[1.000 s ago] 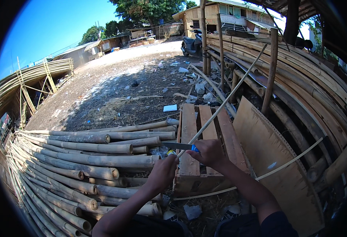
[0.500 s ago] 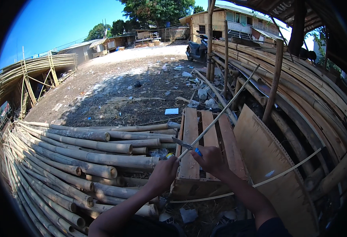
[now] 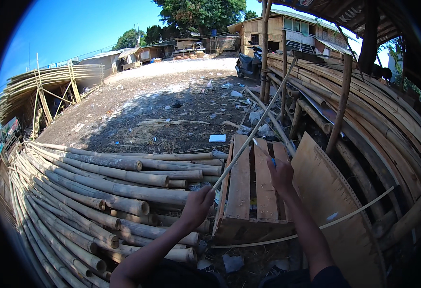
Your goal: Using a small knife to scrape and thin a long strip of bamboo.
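Your left hand (image 3: 198,205) wraps the near end of a long thin stick (image 3: 257,126), which points to one o'clock; your right hand (image 3: 281,175) grips a knife (image 3: 273,162), blade toward eleven. Held only at that end, the stick could twist, and a stray stroke might cut your left hand. Your left forearm (image 3: 160,244) angles toward one-thirty, your right forearm (image 3: 312,235) toward eleven, its hand farther forward, over the crate (image 3: 239,192).

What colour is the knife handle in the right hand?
Blue, from the bit of knife handle showing in the head view.
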`<state>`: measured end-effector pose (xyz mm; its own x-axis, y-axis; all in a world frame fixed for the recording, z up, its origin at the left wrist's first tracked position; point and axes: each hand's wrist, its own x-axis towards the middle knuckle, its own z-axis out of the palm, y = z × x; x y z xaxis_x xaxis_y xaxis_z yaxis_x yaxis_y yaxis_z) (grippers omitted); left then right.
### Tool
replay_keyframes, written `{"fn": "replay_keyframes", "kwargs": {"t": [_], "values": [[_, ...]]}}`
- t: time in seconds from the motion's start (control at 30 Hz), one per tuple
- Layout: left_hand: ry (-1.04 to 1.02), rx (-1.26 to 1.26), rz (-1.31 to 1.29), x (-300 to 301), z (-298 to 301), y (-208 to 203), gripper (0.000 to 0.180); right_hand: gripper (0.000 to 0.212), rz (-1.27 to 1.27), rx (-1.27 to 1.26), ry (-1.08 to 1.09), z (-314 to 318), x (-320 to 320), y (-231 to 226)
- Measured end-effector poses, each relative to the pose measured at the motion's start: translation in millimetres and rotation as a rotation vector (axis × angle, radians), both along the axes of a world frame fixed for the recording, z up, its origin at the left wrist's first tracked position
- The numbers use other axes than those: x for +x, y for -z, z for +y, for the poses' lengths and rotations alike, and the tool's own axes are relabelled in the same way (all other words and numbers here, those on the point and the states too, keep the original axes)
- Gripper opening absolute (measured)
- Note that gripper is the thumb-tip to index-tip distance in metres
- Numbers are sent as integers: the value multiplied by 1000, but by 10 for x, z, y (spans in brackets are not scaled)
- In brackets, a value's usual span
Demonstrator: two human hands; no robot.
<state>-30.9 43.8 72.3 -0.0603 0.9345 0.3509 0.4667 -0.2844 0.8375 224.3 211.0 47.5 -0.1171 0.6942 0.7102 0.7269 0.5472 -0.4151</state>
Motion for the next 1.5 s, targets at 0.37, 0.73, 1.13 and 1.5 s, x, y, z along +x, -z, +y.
{"fn": "replay_keyframes", "kwargs": {"t": [0.37, 0.73, 1.13, 1.5], "values": [[18, 71, -19, 73, -82, -233, 31, 53, 705, -305, -262, 35, 134, -105], [67, 25, 73, 61, -3, -117, 28, 52, 198, -109, -363, -454, -119, -414], [32, 69, 191, 70, -73, -149, 22, 51, 18, -117, -461, -678, -307, -469], [-35, 307, 510, 84, -101, -118, 15, 54, -6, -14, -520, -775, -349, -425]]}}
